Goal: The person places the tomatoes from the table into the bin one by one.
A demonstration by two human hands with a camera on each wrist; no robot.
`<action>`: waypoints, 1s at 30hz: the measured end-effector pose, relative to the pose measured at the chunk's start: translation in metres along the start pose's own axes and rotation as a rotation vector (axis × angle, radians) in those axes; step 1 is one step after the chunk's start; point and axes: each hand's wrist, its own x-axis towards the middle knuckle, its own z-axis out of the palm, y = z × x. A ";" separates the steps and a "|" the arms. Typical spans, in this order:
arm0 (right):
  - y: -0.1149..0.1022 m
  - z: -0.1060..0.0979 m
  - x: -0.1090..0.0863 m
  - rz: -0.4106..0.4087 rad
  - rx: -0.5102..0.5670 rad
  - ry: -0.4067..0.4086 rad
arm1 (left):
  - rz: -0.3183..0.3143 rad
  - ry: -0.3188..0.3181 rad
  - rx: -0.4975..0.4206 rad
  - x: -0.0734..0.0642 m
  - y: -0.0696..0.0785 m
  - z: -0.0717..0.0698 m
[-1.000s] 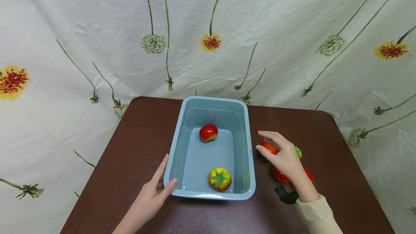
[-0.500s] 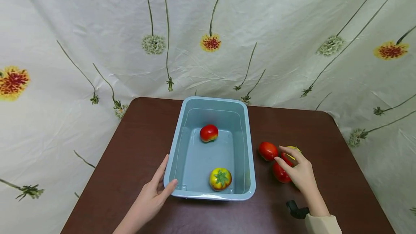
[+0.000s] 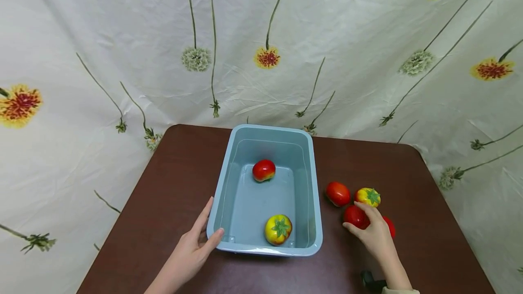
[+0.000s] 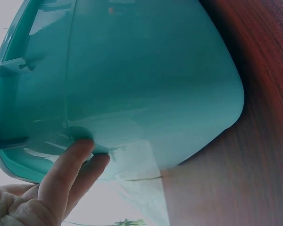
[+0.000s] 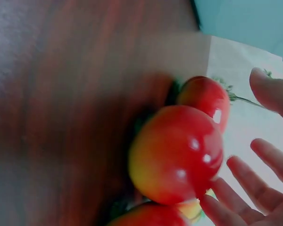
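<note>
My left hand (image 3: pixel 189 249) holds the near-left corner of a blue-grey plastic basin (image 3: pixel 318 221), thumb over the rim. Its fingers (image 4: pixel 60 183) lie against the basin's outer wall in the left wrist view. My right hand (image 3: pixel 377 236) is spread over a glossy red tomato (image 3: pixel 354 216) on the table, thumb on one side and fingers on the other. In the right wrist view this tomato (image 5: pixel 177 155) shows yellow low on one side, with the fingertips right at its edge. Inside the basin are a red tomato (image 3: pixel 263 170) and a yellow-red one (image 3: pixel 278 229) with a green calyx.
Around my right hand are another red tomato (image 3: pixel 337 193), a yellow one (image 3: pixel 368 197) with a green top, and a red one (image 3: pixel 390 227) partly behind the hand. The dark brown table (image 3: pixel 184 162) backs onto a flower-printed cloth (image 3: pixel 351 31).
My right hand has moved right and nearer, from the leftmost red tomato to the one beside it. My left hand stays on the basin. The head view has tilted slightly up.
</note>
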 end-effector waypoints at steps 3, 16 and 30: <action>0.003 0.005 -0.003 0.016 -0.034 -0.033 | 0.001 -0.002 -0.004 0.000 0.000 0.000; 0.003 0.024 -0.009 -0.056 -0.148 0.038 | 0.013 0.009 -0.008 -0.001 -0.001 0.001; 0.009 0.037 -0.009 -0.210 -0.240 0.188 | 0.029 0.009 -0.001 -0.002 -0.002 0.000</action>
